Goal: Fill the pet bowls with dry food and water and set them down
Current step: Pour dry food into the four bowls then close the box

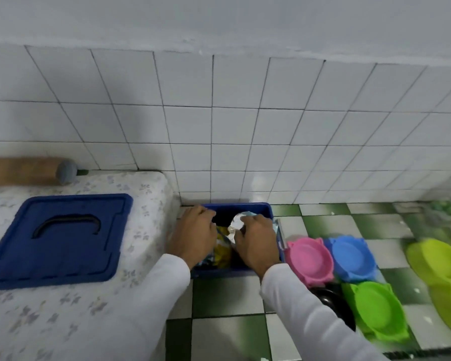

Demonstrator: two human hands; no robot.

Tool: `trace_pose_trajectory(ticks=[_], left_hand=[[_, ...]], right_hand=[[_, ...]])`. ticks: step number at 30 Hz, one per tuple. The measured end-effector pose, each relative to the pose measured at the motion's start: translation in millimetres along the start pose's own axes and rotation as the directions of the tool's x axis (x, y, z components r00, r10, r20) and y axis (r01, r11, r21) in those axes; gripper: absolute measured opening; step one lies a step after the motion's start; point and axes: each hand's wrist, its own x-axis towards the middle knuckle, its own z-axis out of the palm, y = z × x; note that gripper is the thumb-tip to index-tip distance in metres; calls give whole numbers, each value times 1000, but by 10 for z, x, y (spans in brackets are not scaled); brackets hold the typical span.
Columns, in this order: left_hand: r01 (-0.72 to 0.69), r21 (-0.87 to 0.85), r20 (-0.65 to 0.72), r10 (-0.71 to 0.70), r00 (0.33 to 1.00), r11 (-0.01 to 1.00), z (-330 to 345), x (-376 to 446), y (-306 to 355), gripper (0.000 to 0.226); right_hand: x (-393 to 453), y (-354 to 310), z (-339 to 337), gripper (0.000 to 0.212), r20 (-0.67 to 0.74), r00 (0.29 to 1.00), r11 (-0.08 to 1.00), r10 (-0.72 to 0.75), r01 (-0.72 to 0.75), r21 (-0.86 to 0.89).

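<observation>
A blue storage bin (261, 210) stands open on the floor against the tiled wall. Both my hands are inside it. My left hand (193, 235) rests curled on a yellow food bag (223, 250). My right hand (255, 242) pinches the crumpled silvery top of a bag (236, 222). Right of the bin, on the floor, sit a pink bowl (309, 257), a blue bowl (353, 255) and a green bowl (376, 308), all with nothing in them. A yellow-green double bowl (438, 264) lies further right.
The bin's blue lid (55, 241) lies on a patterned raised surface (146, 204) at left. A brown roll (24, 171) lies behind it against the wall. A black object (332, 303) shows beneath my right sleeve. The floor (227, 298) is green-and-white tile.
</observation>
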Motion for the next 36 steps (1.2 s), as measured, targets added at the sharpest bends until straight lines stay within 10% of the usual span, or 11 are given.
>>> trace_pose_trajectory(ticks=[20, 30, 36], left_hand=[[82, -23, 196, -76, 978, 996, 789, 580, 511, 46], [78, 56, 143, -85, 986, 995, 837, 730, 562, 5], [64, 22, 192, -67, 979, 998, 854, 783, 531, 27]], right_hand=[[-94, 676, 5, 34, 225, 970, 993, 87, -66, -101], [-103, 702, 104, 25, 192, 978, 996, 81, -74, -40], [-47, 707, 59, 31, 221, 968, 993, 115, -110, -37]])
